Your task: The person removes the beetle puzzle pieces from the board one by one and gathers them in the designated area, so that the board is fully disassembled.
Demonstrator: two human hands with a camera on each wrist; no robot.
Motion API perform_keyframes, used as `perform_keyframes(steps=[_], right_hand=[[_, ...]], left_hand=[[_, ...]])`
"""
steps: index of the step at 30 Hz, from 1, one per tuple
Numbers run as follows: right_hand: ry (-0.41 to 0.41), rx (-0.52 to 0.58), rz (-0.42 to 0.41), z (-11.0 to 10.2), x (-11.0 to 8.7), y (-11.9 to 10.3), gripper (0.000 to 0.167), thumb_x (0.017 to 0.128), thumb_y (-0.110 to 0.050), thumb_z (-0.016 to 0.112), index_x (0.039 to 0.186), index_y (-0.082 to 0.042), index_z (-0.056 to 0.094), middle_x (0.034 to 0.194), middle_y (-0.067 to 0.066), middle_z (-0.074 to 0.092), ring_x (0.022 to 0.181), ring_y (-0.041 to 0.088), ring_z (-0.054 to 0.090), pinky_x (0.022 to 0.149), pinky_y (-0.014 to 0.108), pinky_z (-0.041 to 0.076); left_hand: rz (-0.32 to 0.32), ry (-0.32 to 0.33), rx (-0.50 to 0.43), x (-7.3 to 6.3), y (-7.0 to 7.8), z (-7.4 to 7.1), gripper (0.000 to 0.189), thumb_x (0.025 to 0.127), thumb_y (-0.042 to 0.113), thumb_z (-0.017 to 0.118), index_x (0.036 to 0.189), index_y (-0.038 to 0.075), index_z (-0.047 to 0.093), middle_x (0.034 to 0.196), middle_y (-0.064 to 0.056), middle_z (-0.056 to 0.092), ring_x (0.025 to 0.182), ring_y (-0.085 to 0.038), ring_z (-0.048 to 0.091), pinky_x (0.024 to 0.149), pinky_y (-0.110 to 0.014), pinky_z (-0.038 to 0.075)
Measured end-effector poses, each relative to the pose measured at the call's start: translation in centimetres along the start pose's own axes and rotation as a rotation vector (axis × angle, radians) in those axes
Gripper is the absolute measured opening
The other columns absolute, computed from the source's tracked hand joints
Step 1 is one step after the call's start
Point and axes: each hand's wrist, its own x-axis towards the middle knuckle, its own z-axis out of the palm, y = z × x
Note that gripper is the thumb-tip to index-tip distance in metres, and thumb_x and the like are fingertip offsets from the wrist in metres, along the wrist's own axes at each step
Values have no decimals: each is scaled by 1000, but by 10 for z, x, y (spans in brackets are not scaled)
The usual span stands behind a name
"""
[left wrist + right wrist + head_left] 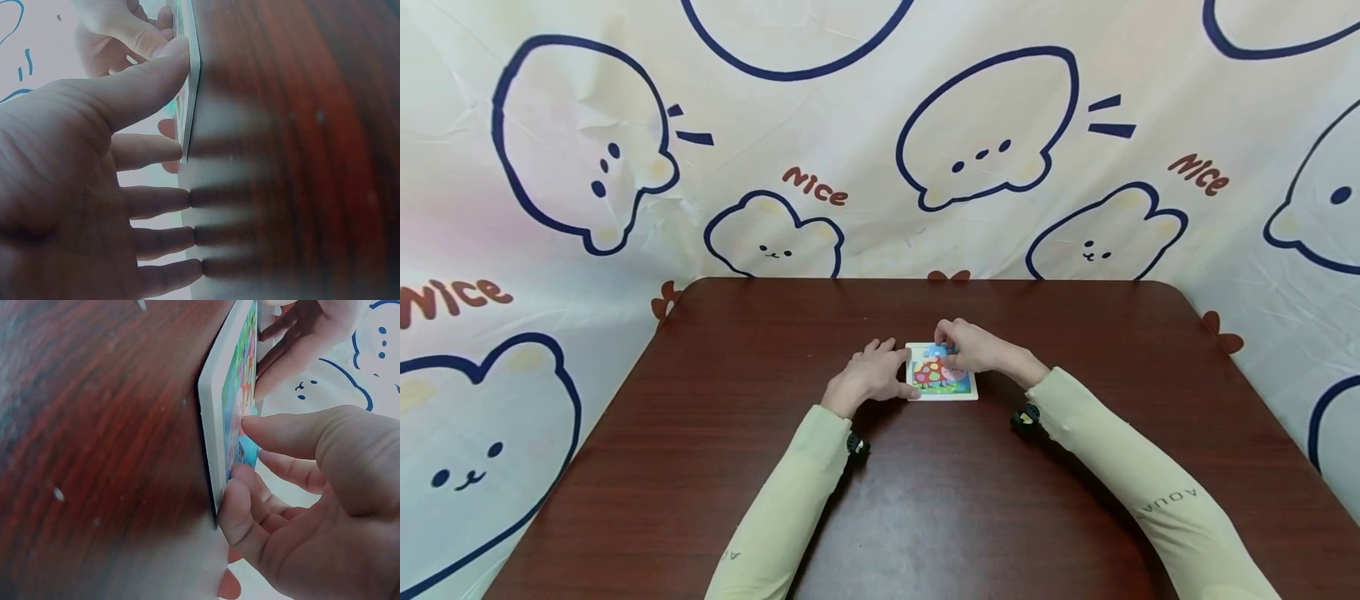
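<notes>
on table (917, 492), l hand (868, 373) splayed, thumb (150, 78) on pic board (943, 388); r hand (974, 347) bent over it, can't tell if clamped.

We found a picture board (931, 377) on the table (925, 500). We noted the left hand (870, 372) at its left edge, the right hand (976, 347) over its right.
</notes>
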Motion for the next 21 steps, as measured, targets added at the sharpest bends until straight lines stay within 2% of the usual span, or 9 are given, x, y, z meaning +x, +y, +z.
perform_keyframes(steps=[11, 21], right_hand=[[9, 10, 15, 2, 0, 1, 30, 89, -14, 72, 112, -13, 52, 106, 10, 52, 93, 23, 52, 79, 33, 49], [39, 5, 24, 3, -3, -2, 32, 89, -15, 72, 114, -14, 52, 107, 9, 53, 94, 23, 53, 84, 36, 49]], left_hand=[[-5, -9, 6, 1, 0, 0, 80, 88, 52, 68, 153, 19, 36, 163, -14, 23, 150, -39, 19, 118, -57, 24], [-4, -15, -9, -1, 0, -1, 79, 89, 50, 67, 153, 18, 35, 163, -13, 21, 151, -38, 17, 119, -57, 22]])
